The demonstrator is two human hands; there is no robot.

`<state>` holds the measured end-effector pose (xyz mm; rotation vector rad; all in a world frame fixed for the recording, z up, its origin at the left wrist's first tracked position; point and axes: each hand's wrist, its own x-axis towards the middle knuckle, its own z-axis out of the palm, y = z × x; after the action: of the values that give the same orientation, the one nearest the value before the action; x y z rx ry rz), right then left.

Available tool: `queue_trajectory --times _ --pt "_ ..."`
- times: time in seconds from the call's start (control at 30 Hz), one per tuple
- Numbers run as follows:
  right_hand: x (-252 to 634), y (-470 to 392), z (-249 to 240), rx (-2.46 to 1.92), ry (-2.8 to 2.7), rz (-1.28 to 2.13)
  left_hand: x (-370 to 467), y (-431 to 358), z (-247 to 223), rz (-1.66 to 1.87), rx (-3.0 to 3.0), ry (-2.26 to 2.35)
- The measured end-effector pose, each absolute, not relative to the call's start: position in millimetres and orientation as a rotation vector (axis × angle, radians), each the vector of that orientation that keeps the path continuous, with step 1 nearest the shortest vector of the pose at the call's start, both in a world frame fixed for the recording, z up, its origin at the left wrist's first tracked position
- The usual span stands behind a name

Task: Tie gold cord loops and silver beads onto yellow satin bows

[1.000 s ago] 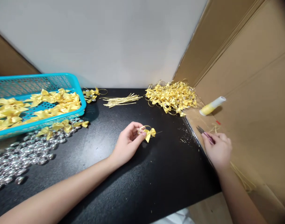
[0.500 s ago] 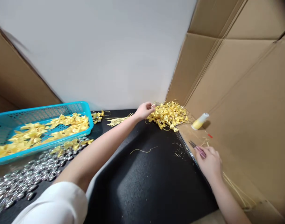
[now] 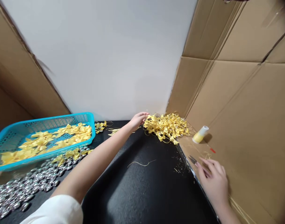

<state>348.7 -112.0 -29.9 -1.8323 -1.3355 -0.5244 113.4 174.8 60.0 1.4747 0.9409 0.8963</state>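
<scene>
My left hand [image 3: 138,120] reaches to the left edge of a pile of yellow ribbon bows [image 3: 167,127] with thin loops and silver beads. Its fingers are stretched out beside the nearest bows, and I make out nothing held in them. On the right, my right hand [image 3: 214,182] has its fingers apart over a pair of pink-handled thread snips [image 3: 206,171]. The dark blades point away to the upper left; part of the handle is hidden by the thumb and palm. A single yellow cord [image 3: 140,164] lies on the black table [image 3: 142,193] between my arms.
A blue plastic basket [image 3: 92,124] of yellow bows stands at the left, with silver beads [image 3: 28,186] in front. Cut yellow cords [image 3: 114,131] lie behind my left arm. A thread spool [image 3: 200,135] stands right of the pile. Cardboard walls [image 3: 238,102] close the right side.
The view has tilted up a little. My left hand has drawn slightly left from the pile, its fingers straighter. My right hand's fingers have spread from around the snips.
</scene>
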Motion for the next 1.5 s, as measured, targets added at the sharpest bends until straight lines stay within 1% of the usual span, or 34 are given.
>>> queue_trajectory --times 0.1,0.17,0.2,0.27,0.37,0.5,0.6,0.83,0.97,1.2,1.27,1.37,1.4,1.43,1.47,1.5 --pt "320 -99 3 -1.644 -1.457 -0.123 95 134 68 0.989 1.5 0.818" --pt "296 -83 31 -1.537 -1.562 0.061 84 104 75 1.054 1.528 0.759" --pt "284 -72 45 -1.461 -1.591 0.118 79 91 79 1.091 1.56 0.737" --pt "261 -48 71 -1.334 -1.627 0.187 71 70 87 1.224 1.809 0.731" --pt "232 -10 96 -1.242 -1.665 0.325 63 55 97 1.419 2.029 0.749" --pt "203 33 104 -1.072 -1.555 0.494 52 62 102 1.571 2.041 0.819" --pt "186 53 103 -1.001 -1.494 0.54 39 75 100 1.614 1.941 0.879" --pt "172 68 94 -0.969 -1.482 0.787 16 89 96 1.502 1.806 0.91" --pt "179 67 89 -0.952 -1.422 0.76 21 86 99 1.461 1.768 0.971" --pt "182 65 87 -1.003 -1.475 0.546 24 87 89 1.454 1.724 1.041" --pt "189 72 85 -1.162 -1.517 0.455 29 95 100 1.422 1.764 1.079" --pt "212 90 78 -1.676 -1.605 0.237 28 98 123 1.451 1.833 1.067" --pt "222 97 75 -1.786 -1.595 0.205 18 89 122 1.456 1.866 0.998" --pt "232 102 71 -1.867 -1.569 0.175 0 73 113 1.415 1.931 0.918" --pt "242 107 68 -1.938 -1.542 0.15 -26 50 93 1.311 2.007 0.867" --pt "250 111 65 -1.992 -1.52 0.133 -61 18 61 1.171 2.099 0.829"
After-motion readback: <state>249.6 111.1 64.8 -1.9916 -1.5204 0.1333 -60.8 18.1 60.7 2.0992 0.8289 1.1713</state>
